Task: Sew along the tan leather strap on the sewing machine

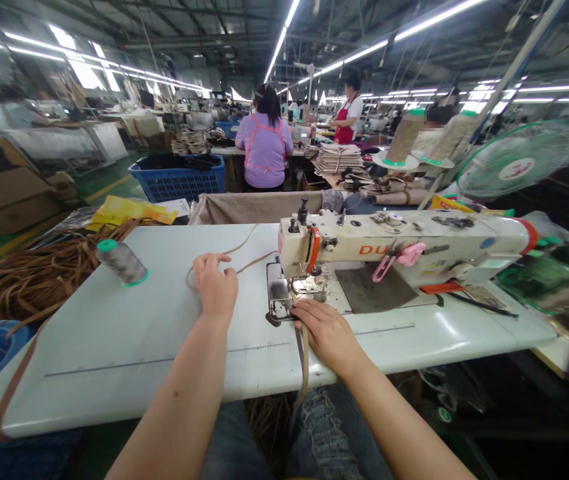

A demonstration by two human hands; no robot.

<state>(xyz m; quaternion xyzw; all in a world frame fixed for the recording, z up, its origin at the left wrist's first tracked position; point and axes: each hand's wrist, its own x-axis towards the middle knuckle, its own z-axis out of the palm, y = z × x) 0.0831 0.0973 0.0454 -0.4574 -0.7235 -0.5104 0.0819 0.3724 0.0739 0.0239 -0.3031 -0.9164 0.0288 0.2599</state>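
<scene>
My left hand is over the white table left of the sewing machine, its fingers curled on a narrow tan strap. From this hand the strap runs right to the needle area, and a thin loop of it curves behind the hand. Close in front of the presser foot, my right hand presses the strap down with fingers together. Below those fingers the strap hangs over the table's front edge toward my lap. The fingertips of my right hand partly hide the strap at the metal needle plate.
A grey thread cone lies on the table at left. Beyond it is a heap of brown straps. A blue basket and a person in purple are ahead. A green fan stands at right.
</scene>
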